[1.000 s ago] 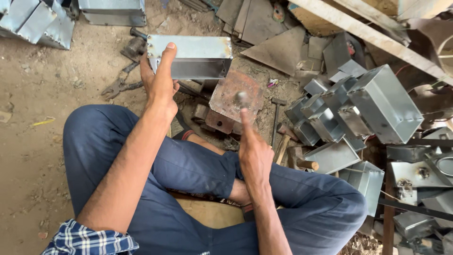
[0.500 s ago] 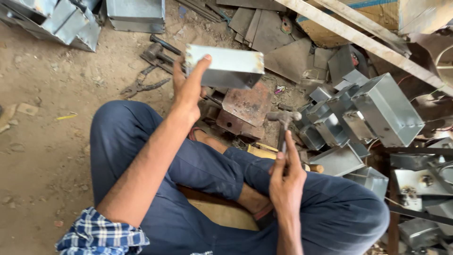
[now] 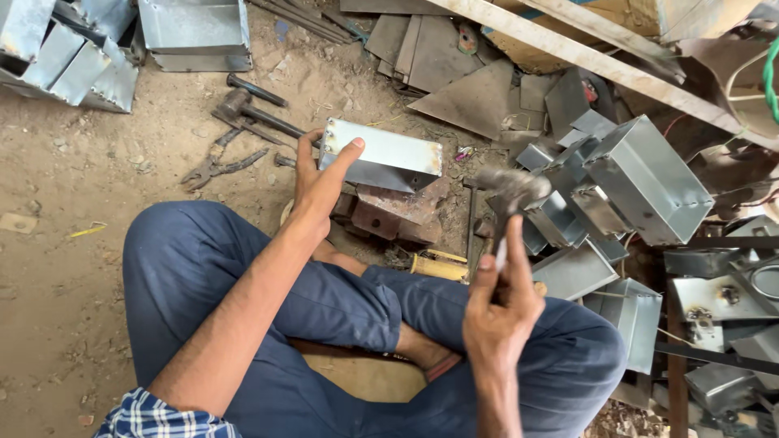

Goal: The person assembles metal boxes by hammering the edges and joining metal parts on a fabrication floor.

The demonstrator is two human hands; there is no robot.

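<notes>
A person sits cross-legged on the dusty dirt floor (image 3: 73, 268) in dark blue trousers (image 3: 324, 316), seen from above. The left hand (image 3: 320, 182) grips the near end of a shiny rectangular sheet-metal box (image 3: 385, 156), thumb lying along its top edge and the other fingers wrapped behind it. The box rests tilted on a rusty brown iron block (image 3: 398, 215) that sits on the floor just in front of the crossed legs. The right hand (image 3: 503, 304) is closed around the handle of a steel hammer (image 3: 510, 195), whose blurred head is raised to the right of the box and apart from it. A yellow-handled tool (image 3: 438, 266) lies on the floor between the iron block and the right knee. To the left of the box lie a pair of dark pliers (image 3: 215, 168) and another dark hammer (image 3: 251, 109). A heap of similar grey sheet-metal boxes (image 3: 641, 182) is piled on the right, and more folded metal boxes (image 3: 191, 32) stand at the top left.
</notes>
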